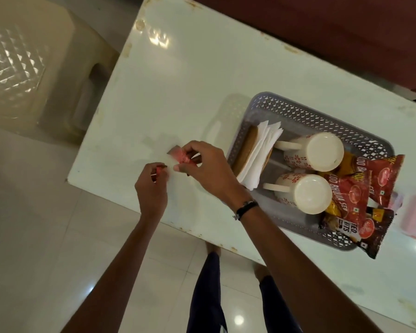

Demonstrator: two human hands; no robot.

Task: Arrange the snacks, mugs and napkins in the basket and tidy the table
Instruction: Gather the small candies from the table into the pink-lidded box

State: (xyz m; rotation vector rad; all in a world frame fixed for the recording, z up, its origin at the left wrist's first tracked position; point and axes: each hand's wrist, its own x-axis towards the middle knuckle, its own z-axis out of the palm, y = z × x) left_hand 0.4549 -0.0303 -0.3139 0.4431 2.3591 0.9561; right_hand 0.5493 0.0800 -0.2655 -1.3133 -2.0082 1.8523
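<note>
Near the table's (178, 80) front edge, the left hand (151, 188) pinches a small red scrap and the right hand (207, 169) pinches a crinkled red wrapper (181, 156), the last litter, I judge. Rightward, the grey lattice basket (298, 111) already holds folded napkins (257, 152), two glossy mugs (322, 152) and foil snack packets (360, 195).

Glossy tiled floor (34, 236), beige stool (22, 68)
</note>
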